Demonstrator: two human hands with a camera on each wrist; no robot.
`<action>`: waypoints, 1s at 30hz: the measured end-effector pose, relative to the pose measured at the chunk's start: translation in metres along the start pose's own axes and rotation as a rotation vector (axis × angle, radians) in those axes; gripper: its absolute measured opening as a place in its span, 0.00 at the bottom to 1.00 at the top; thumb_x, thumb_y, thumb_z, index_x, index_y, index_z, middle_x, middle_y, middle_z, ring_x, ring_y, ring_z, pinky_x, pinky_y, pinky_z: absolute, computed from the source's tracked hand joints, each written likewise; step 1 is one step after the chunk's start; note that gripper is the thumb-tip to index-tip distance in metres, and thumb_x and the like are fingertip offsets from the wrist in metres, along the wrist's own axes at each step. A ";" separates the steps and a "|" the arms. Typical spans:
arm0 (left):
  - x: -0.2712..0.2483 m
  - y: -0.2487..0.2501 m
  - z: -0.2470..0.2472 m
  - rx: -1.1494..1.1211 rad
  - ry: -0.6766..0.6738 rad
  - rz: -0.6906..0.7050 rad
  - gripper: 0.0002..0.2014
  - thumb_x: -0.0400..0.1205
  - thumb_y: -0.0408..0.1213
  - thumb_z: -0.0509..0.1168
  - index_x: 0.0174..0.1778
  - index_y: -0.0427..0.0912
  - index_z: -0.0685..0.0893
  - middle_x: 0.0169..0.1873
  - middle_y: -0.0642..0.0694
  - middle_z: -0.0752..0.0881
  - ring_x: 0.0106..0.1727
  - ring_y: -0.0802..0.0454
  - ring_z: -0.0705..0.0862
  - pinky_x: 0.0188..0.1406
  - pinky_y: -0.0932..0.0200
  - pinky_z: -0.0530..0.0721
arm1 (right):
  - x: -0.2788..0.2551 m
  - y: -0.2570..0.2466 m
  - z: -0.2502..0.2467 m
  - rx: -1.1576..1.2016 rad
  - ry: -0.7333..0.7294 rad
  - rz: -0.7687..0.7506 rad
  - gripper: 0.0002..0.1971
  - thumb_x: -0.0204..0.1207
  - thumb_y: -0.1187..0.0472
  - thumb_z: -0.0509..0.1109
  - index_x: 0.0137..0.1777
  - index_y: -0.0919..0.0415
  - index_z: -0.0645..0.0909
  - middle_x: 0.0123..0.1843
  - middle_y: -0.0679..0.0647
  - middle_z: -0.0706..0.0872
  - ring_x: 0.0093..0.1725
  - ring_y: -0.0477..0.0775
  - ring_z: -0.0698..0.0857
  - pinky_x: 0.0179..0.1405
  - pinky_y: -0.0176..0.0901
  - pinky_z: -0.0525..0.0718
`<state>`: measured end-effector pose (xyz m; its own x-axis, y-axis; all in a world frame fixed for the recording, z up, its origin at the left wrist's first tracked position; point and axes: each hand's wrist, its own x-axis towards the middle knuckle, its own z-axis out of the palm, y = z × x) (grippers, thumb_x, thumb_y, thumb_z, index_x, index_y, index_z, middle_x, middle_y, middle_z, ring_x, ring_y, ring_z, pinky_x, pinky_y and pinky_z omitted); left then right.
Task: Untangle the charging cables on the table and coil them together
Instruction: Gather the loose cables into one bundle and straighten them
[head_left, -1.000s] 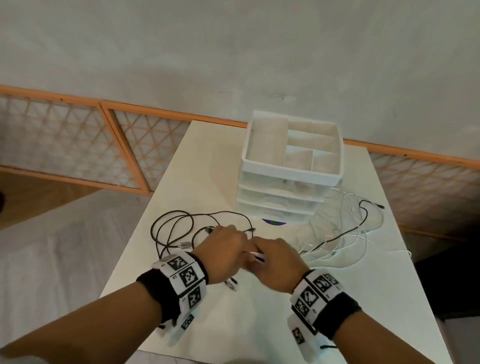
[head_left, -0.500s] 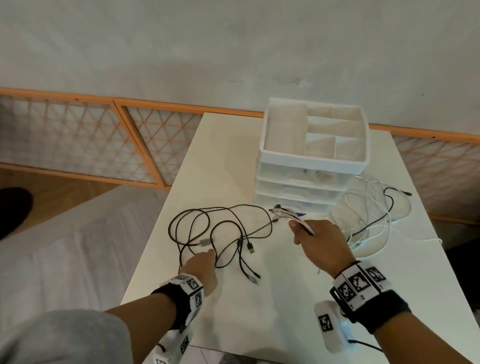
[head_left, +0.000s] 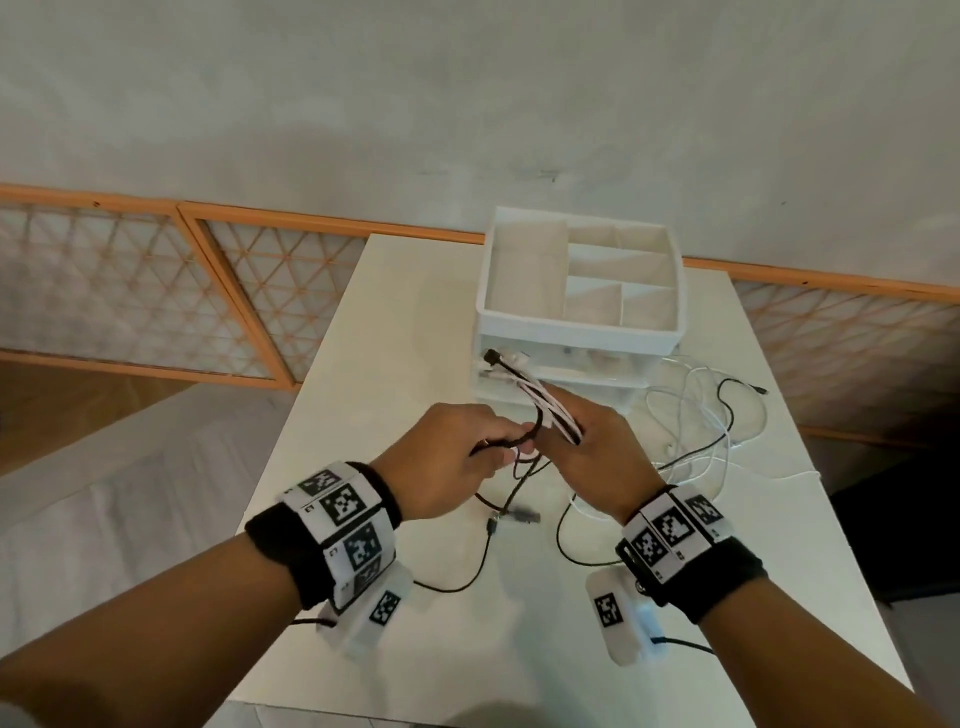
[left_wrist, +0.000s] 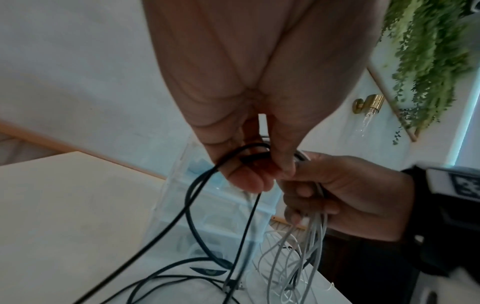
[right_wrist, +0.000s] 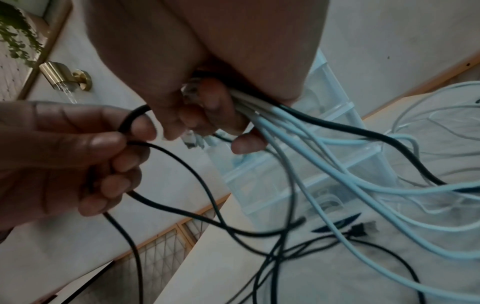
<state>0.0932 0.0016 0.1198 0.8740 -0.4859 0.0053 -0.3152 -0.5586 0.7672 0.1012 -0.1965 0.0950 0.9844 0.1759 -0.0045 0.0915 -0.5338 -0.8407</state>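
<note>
Cables (head_left: 553, 410) bunch in the curled right hand (head_left: 597, 457); left hand (head_left: 447, 457) fingers clamp black strands.

The white table (head_left: 374, 332) is carrying a white drawer unit (head_left: 576, 332) near its far edge, toward the right. White cables (head_left: 691, 410) are lying in loose loops by the right edge, beside the unit. Black cables (head_left: 485, 551) are trailing across the middle toward the near edge.
</note>
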 end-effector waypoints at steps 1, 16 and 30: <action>0.001 -0.001 0.001 -0.013 0.008 -0.003 0.09 0.85 0.35 0.66 0.56 0.45 0.91 0.41 0.46 0.87 0.37 0.58 0.81 0.43 0.63 0.80 | 0.003 -0.003 -0.004 0.008 0.024 -0.009 0.18 0.80 0.53 0.75 0.69 0.41 0.85 0.57 0.38 0.92 0.56 0.34 0.87 0.62 0.34 0.82; 0.008 -0.047 -0.007 0.206 0.269 -0.417 0.28 0.72 0.53 0.77 0.66 0.55 0.76 0.78 0.44 0.66 0.78 0.40 0.65 0.74 0.45 0.66 | 0.010 -0.032 -0.090 0.192 0.455 -0.033 0.08 0.80 0.54 0.74 0.39 0.48 0.89 0.19 0.40 0.74 0.21 0.41 0.67 0.24 0.36 0.69; 0.026 -0.054 0.024 -0.123 0.283 -0.447 0.16 0.89 0.37 0.53 0.37 0.51 0.79 0.39 0.49 0.90 0.51 0.45 0.88 0.44 0.64 0.78 | -0.002 -0.013 -0.126 0.074 0.551 0.006 0.02 0.75 0.59 0.76 0.42 0.51 0.87 0.28 0.42 0.85 0.28 0.45 0.79 0.33 0.44 0.76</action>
<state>0.1244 0.0028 0.0627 0.9838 -0.0094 -0.1789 0.1406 -0.5785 0.8035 0.1171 -0.2938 0.1741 0.9198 -0.2962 0.2573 0.0940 -0.4706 -0.8774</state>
